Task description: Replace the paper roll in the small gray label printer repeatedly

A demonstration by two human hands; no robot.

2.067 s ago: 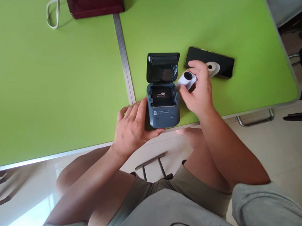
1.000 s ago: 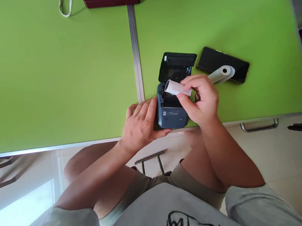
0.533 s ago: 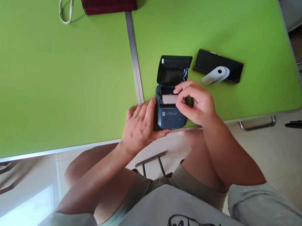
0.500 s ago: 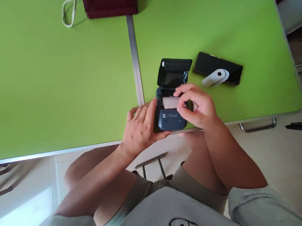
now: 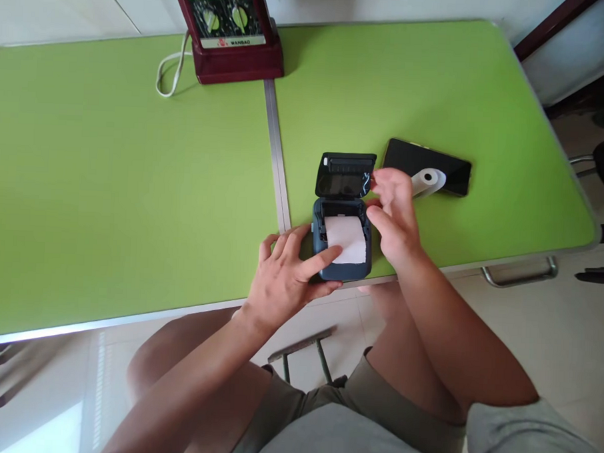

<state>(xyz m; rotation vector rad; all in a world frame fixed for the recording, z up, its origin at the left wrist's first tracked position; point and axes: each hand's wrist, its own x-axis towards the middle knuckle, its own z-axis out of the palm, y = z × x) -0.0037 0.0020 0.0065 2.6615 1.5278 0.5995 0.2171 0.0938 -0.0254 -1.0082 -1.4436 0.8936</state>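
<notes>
The left hand (image 5: 284,279) is spread around the near left corner of a small blue printer (image 5: 347,274). One of its fingers presses down on a strip of white paper (image 5: 346,236). Its thumb lies along the bottom front edge of the printer. The right hand (image 5: 395,217) is on the other side, with its fingers bent and its thumb held apart from them. Its fingertips are right by the black lid (image 5: 344,176), but it is hard to tell if they touch it.

The printer sits on the green tabletop (image 5: 133,192), close to the near edge. Its lid is up and tips back. The paper comes out of the hollow inside and lies flat over the front.

Just past the right hand, a black phone (image 5: 449,169) lies on the tabletop. A white paper roll (image 5: 427,182) lies partly over it, with a dark hole in its end. A silver strip (image 5: 275,145) runs across the tabletop. At the far side stands a dark red box (image 5: 239,63) with two green knobs, and a white cord (image 5: 176,74) makes a loop beside it.
</notes>
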